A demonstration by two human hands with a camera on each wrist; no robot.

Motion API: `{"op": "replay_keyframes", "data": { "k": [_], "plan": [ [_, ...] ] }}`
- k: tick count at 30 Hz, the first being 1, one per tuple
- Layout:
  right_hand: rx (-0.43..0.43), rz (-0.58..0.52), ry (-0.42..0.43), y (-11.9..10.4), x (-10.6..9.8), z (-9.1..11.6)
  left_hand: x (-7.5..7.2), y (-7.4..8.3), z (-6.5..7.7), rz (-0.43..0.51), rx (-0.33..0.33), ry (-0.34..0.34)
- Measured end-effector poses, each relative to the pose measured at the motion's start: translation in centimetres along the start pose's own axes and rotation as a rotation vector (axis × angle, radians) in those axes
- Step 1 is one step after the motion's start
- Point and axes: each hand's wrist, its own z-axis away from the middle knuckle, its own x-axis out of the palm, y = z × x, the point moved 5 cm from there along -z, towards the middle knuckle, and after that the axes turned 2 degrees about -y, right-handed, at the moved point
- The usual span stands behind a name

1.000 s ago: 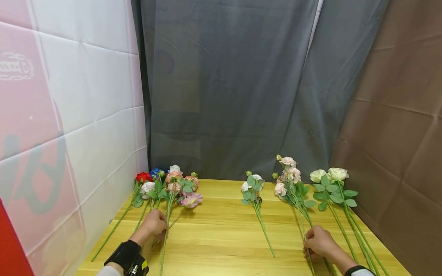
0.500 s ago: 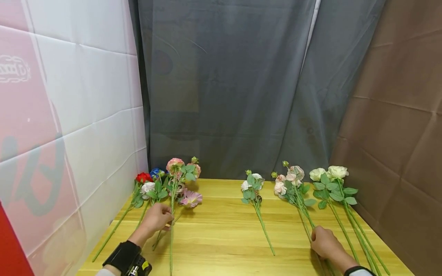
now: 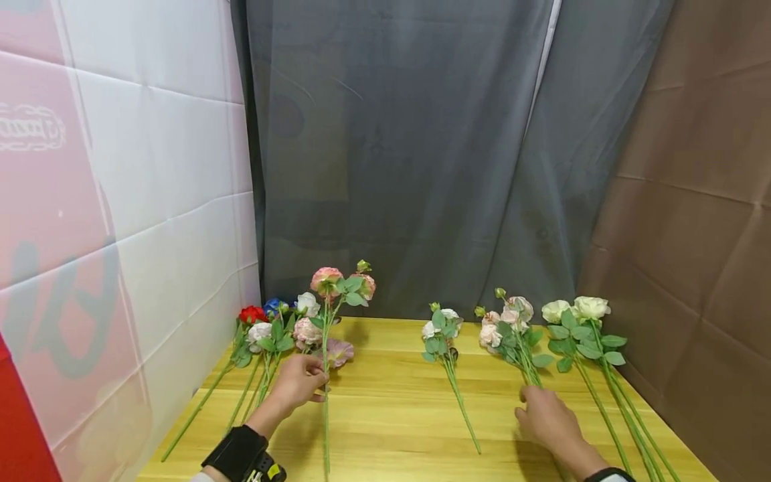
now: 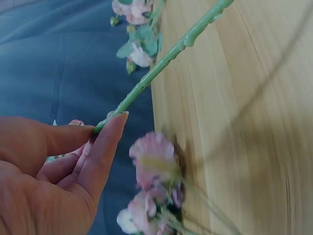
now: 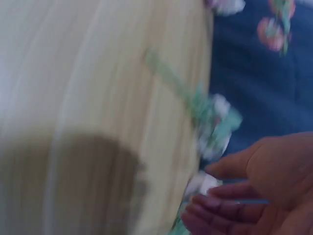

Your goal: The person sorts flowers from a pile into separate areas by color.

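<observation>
My left hand pinches the green stem of a coral-pink artificial flower between thumb and fingers. The flower stands raised above the table, blooms and a bud at the top, its stem hanging down. Below and behind it lie a mauve-pink flower and a pale pink bloom. My right hand hovers over the stems of the light pink flowers, hiding their lower part. In the right wrist view its fingers are relaxed, with nothing between them and the thumb.
On the left lie red, blue and white flowers. A small white spray lies mid-table, and cream roses lie at right. Behind the wooden table hangs a grey curtain; fabric walls stand on both sides.
My left hand has lifted the coral-pink flower off the left group and moved it rightward. My right hand has released the light pink flower's stem, which now lies down, and has shifted slightly up.
</observation>
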Motion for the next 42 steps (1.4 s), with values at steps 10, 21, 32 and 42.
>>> {"op": "replay_keyframes", "data": {
  "k": [10,21,32,42],
  "plan": [
    [-0.453,-0.630,-0.375,-15.0,4.6,1.4,5.9,1.8,-0.5,0.134,0.097,-0.119],
    [-0.443,-0.816,-0.459,-19.2,7.8,1.9,8.8,1.9,-0.2,0.268,0.073,-0.163],
    [-0.427,-0.718,-0.420,-18.7,8.0,0.3,3.5,-1.3,0.2,0.046,0.061,-0.139],
    [-0.322,-0.667,-0.411,-17.8,10.6,-1.8,-5.3,-6.6,1.2,-0.168,-0.078,0.138]
  ]
}}
